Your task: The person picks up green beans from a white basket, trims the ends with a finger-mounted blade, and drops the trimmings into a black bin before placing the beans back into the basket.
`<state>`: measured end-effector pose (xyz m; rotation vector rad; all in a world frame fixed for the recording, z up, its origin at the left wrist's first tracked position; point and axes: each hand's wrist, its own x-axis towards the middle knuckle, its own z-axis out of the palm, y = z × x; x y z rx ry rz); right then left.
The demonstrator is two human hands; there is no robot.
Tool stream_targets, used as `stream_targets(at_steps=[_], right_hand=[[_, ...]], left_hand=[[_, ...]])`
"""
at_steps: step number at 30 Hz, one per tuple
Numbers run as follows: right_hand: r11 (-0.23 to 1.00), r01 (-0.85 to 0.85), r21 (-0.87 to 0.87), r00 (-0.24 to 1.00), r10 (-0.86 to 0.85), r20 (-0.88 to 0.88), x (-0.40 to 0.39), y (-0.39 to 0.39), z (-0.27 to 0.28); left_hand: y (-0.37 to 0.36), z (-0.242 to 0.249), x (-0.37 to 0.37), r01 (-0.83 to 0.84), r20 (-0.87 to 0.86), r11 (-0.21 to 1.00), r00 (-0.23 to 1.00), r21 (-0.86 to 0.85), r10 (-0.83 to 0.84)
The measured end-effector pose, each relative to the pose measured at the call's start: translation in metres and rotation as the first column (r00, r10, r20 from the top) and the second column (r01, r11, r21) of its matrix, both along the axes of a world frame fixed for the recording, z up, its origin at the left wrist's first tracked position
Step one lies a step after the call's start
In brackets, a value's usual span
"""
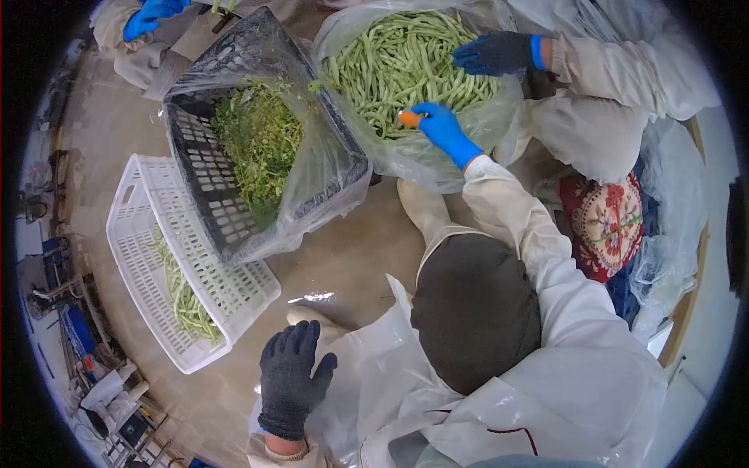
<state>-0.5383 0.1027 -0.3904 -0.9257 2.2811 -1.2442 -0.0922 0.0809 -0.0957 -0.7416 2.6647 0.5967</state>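
Note:
My left hand (295, 380), in a dark knitted glove, is held open over the white apron (360, 366) with its thumb apart and nothing in it. My right hand (446, 131), in a blue glove, reaches to the near edge of the heaped green beans (402, 66). Its fingers are closed on an orange-handled tool (409, 118); any blade cannot be made out. The beans fill a large clear plastic bag (421, 160). Across the heap, a co-worker's dark-gloved hand (491, 54) rests on or just above the beans.
A black crate (207, 175), lined with plastic, holds leafy green scraps (261, 144). Beside it a white basket (140, 288) holds some beans. A dark rounded shape (476, 312) lies between my arms. A red patterned cushion (605, 222) is at right; another person's blue-gloved hand (156, 14) shows top left.

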Motion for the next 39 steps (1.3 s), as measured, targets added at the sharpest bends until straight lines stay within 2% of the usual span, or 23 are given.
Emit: stream_targets(at_steps=[1, 4, 5, 8, 9, 12, 13, 16, 17, 20, 24, 25, 28, 32, 36, 37, 39], right_hand=[[0.995, 0.069, -0.072, 0.997, -0.067, 0.029, -0.006, -0.003, -0.002], [0.955, 0.243, 0.173, 0.970, -0.233, -0.075, -0.027, -0.023, -0.012], [0.920, 0.347, 0.182, 0.937, -0.335, -0.098, -0.028, -0.031, -0.015], [0.834, 0.473, 0.283, 0.870, -0.391, -0.302, -0.036, -0.046, -0.028], [0.790, 0.390, 0.473, 0.921, -0.330, -0.208, -0.040, -0.048, -0.032], [0.745, 0.462, 0.482, 0.842, -0.199, -0.501, -0.025, -0.063, -0.058], [0.717, 0.523, 0.460, 0.775, -0.175, -0.608, -0.012, -0.062, -0.053], [0.705, 0.350, 0.616, 0.892, -0.049, -0.450, -0.013, -0.065, -0.036], [0.719, 0.390, 0.575, 0.889, -0.130, -0.439, -0.013, -0.069, -0.036], [0.724, 0.255, 0.640, 0.963, -0.131, -0.235, -0.019, -0.071, -0.022], [0.722, 0.304, 0.622, 0.859, 0.074, -0.506, -0.009, -0.079, -0.030], [0.721, 0.359, 0.593, 0.863, -0.013, -0.506, -0.008, -0.081, -0.032], [0.741, 0.368, 0.561, 0.890, -0.108, -0.442, -0.009, -0.086, -0.033], [0.798, 0.272, 0.538, 0.902, -0.016, -0.432, -0.014, -0.082, -0.030], [0.844, 0.254, 0.473, 0.918, -0.056, -0.393, -0.008, -0.062, -0.010], [0.906, 0.249, 0.342, 0.871, -0.055, -0.488, -0.007, -0.056, -0.007], [0.947, 0.215, 0.241, 0.943, -0.137, -0.302, -0.010, -0.049, 0.004]], left_hand=[[0.000, 0.001, 0.000, 0.013, 0.002, 1.000, 1.000, -0.004, -0.013], [-0.001, 0.008, -0.008, -0.033, 0.062, 0.996, 0.998, 0.083, 0.027], [-0.002, 0.007, -0.007, -0.023, 0.052, 0.997, 0.998, 0.072, 0.020], [-0.001, 0.006, -0.004, -0.017, 0.037, 0.998, 0.999, 0.057, 0.015], [-0.001, 0.007, -0.005, -0.023, 0.041, 0.998, 0.999, 0.060, 0.021], [-0.002, 0.007, -0.010, -0.041, 0.062, 0.995, 0.997, 0.094, 0.035], [-0.002, 0.007, -0.011, -0.048, 0.073, 0.993, 0.997, 0.111, 0.040], [-0.002, 0.004, -0.011, -0.024, 0.074, 0.996, 0.997, 0.086, 0.018], [-0.001, 0.003, -0.010, -0.017, 0.067, 0.996, 0.998, 0.087, 0.012], [0.000, 0.000, -0.007, -0.005, 0.057, 0.996, 0.998, 0.085, 0.000], [0.001, 0.000, -0.004, -0.007, 0.081, 0.997, 0.997, 0.079, 0.001], [0.001, 0.001, -0.004, -0.020, 0.085, 0.996, 0.996, 0.085, 0.013], [-0.001, 0.002, -0.006, -0.022, 0.085, 0.997, 0.996, 0.079, 0.016], [-0.002, 0.009, -0.008, -0.019, 0.088, 0.994, 0.996, 0.105, 0.009], [-0.001, 0.012, -0.005, 0.014, 0.054, 0.998, 0.998, 0.058, -0.017], [-0.001, 0.014, -0.006, 0.016, 0.050, 0.998, 0.999, 0.054, -0.018], [0.001, 0.018, -0.004, 0.018, 0.031, 0.999, 0.999, 0.039, -0.019]])
